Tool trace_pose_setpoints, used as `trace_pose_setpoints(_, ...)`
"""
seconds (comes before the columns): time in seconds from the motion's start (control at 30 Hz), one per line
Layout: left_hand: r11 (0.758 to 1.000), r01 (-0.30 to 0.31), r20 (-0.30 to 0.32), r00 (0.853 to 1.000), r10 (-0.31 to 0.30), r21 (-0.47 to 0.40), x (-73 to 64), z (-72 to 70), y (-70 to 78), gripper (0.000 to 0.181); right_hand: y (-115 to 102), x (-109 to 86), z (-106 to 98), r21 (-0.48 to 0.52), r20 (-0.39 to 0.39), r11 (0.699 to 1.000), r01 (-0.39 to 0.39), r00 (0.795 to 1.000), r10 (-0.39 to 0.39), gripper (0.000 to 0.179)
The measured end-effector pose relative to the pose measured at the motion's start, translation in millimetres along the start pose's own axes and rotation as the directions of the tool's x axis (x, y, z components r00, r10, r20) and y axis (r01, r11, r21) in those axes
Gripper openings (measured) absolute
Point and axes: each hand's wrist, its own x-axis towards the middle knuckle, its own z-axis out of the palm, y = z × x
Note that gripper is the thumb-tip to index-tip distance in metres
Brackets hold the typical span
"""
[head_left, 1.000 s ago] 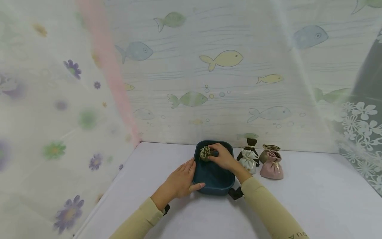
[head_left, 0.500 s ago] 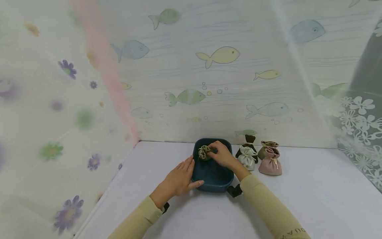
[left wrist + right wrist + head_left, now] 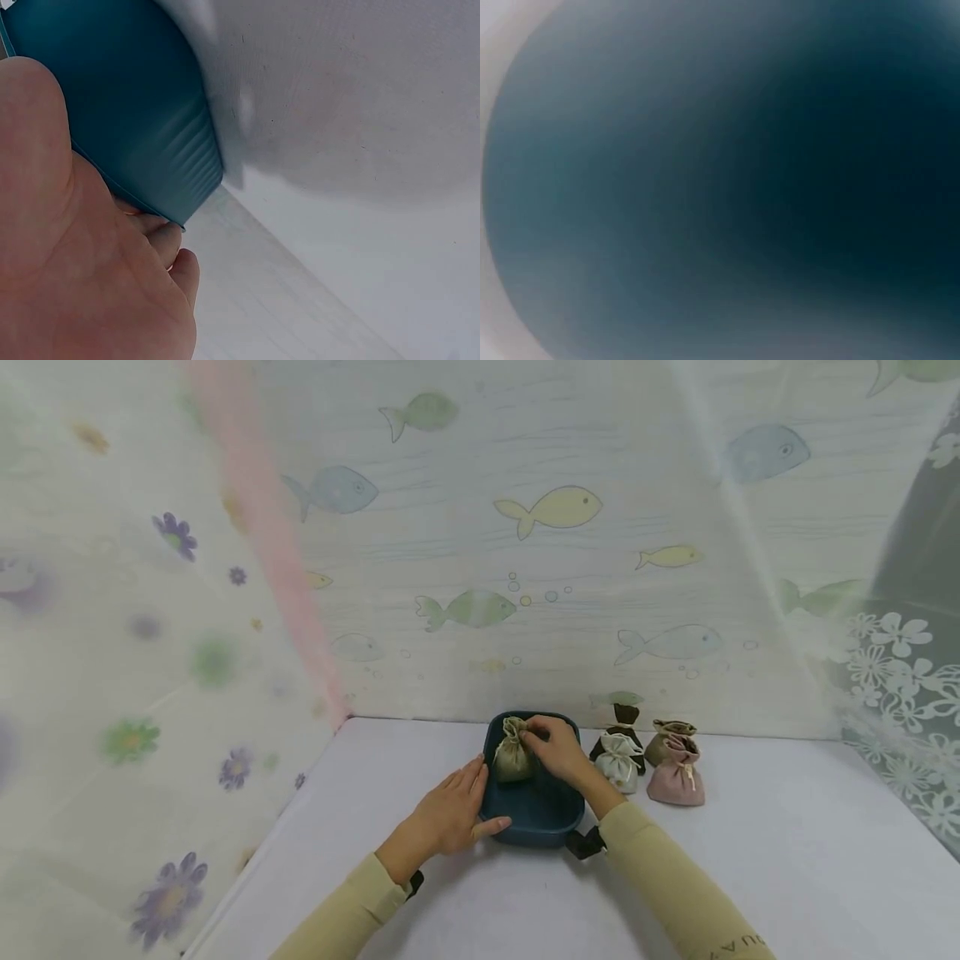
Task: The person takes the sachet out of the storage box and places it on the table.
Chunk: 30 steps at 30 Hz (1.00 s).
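Note:
An olive-green drawstring pouch [image 3: 514,762] stands in the far left part of the deep blue basin [image 3: 534,837], its gathered neck up. My right hand [image 3: 557,748] reaches over the basin and pinches the pouch at its neck. Against the basin's left side lies my left hand [image 3: 447,808], fingers straight along the rim and thumb over the near edge. The left wrist view shows that hand [image 3: 90,247] close up beside the basin's ribbed teal wall [image 3: 142,112]. Blurred dark blue fills the right wrist view.
Right of the basin stand several more drawstring pouches: a white one [image 3: 618,765], a dark brown one [image 3: 626,716] behind it, a pink one [image 3: 677,783] and another olive one [image 3: 660,748]. A fish-printed curtain [image 3: 465,552] hangs behind the white table [image 3: 780,843].
The olive pouch has gone from tipped toward the camera, gathered top showing, to upright with its body showing. My right hand stays at its neck; the left hand keeps its place.

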Motion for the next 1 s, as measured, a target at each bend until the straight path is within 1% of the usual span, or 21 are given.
trace_pose_setpoints(0.1,1.000,-0.008,-0.010,1.000,0.008,0.003,2.2,0.3,-0.8,0.107,-8.0,-2.3,-5.9,0.024,-0.032,1.000,-0.010,0.999,0.011,0.017)
trace_pose_setpoints(0.2,1.000,-0.008,-0.006,1.000,0.008,0.000,3.0,-0.6,-1.5,0.107,-18.6,-5.7,-13.4,0.061,-0.037,0.998,-0.031,0.999,0.033,0.018)
trace_pose_setpoints(0.27,1.000,-0.006,0.001,1.000,0.006,-0.008,2.7,-2.1,-1.6,0.106,-25.6,-8.3,-18.4,0.090,-0.024,0.995,-0.054,0.998,0.056,0.020)
trace_pose_setpoints(0.37,1.000,-0.005,0.009,1.000,0.005,-0.009,2.3,-2.2,-1.8,0.105,-32.8,-13.5,-25.8,0.094,-0.005,0.993,-0.071,0.997,0.072,0.022)
trace_pose_setpoints(0.5,1.000,0.003,0.023,1.000,-0.002,-0.016,0.5,-4.3,0.3,0.104,-38.2,-21.0,-38.1,0.086,0.027,0.995,-0.041,0.999,0.039,0.023)
trace_pose_setpoints(0.6,0.999,0.007,0.027,1.000,-0.006,-0.041,-1.2,-5.9,1.5,0.103,-42.5,-27.3,-51.6,0.088,0.051,0.996,-0.022,0.999,0.018,0.023)
trace_pose_setpoints(0.73,0.999,0.003,0.027,1.000,-0.002,-0.049,-0.9,-3.6,0.1,0.103,-48.4,-38.9,-73.4,0.060,0.062,0.998,-0.022,0.998,0.018,0.025)
trace_pose_setpoints(0.87,0.999,0.002,0.030,1.000,-0.001,-0.039,-0.9,-4.4,1.3,0.102,-52.6,-55.1,-96.4,0.038,0.034,0.999,-0.007,0.999,0.005,0.022)
trace_pose_setpoints(1.0,0.999,0.008,0.033,0.999,-0.006,-0.047,-2.7,-7.4,3.1,0.104,-52.3,-72.6,-117.4,0.007,-0.005,1.000,-0.003,1.000,0.003,0.019)
